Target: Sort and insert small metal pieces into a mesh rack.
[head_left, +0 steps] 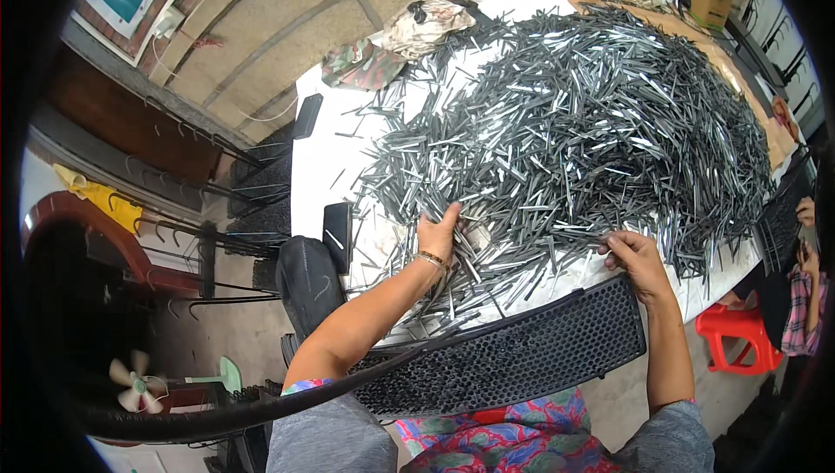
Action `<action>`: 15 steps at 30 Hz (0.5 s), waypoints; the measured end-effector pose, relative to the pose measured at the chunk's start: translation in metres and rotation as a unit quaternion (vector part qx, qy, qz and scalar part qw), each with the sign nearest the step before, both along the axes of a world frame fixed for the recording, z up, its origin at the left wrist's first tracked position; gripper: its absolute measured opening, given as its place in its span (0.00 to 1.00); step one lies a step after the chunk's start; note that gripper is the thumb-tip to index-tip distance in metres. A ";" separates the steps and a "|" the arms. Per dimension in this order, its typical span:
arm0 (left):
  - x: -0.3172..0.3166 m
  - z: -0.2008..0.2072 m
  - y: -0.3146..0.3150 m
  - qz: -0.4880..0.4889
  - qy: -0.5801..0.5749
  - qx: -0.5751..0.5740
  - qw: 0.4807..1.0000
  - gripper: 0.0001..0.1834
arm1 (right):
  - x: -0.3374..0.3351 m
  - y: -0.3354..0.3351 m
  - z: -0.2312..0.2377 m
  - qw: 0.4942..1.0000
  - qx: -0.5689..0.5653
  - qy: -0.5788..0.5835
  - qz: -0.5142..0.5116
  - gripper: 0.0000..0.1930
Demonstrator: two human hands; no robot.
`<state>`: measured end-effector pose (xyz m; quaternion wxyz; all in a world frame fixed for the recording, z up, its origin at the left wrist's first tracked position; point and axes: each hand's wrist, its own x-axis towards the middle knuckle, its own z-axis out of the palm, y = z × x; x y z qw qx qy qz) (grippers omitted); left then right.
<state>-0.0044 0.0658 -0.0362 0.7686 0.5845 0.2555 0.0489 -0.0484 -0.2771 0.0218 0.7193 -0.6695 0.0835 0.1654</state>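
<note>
A large heap of thin grey metal strips covers most of the white-topped table. My left hand, with a bracelet at the wrist, is at the heap's near left edge. Its thumb points up, and strips lie between thumb and fingers; the fingertips are partly hidden among them. At the near right edge of the heap is my right hand, thumb and fingertips drawn together; whatever they pinch is too small to make out. A black honeycomb-holed panel leans between me and the table, with dark pieces filling many holes on its left part.
A black phone-like slab and a smaller dark box lie on the table's left side. Cloth bundles rest at the back. Hooked racks and a fan stand left; a red stool and another person's arm are right.
</note>
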 end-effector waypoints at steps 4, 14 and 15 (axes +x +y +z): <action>0.011 0.017 0.000 0.004 -0.103 0.068 0.992 0.12 | -0.002 -0.002 0.001 1.000 -0.012 -0.006 -0.005 0.11; 0.001 -0.016 -0.010 -0.067 -0.172 0.184 0.965 0.08 | -0.007 -0.002 -0.002 1.000 -0.023 -0.006 -0.018 0.12; 0.001 -0.016 -0.010 -0.067 -0.179 0.182 0.965 0.07 | -0.007 -0.002 -0.002 1.000 -0.024 -0.007 -0.018 0.12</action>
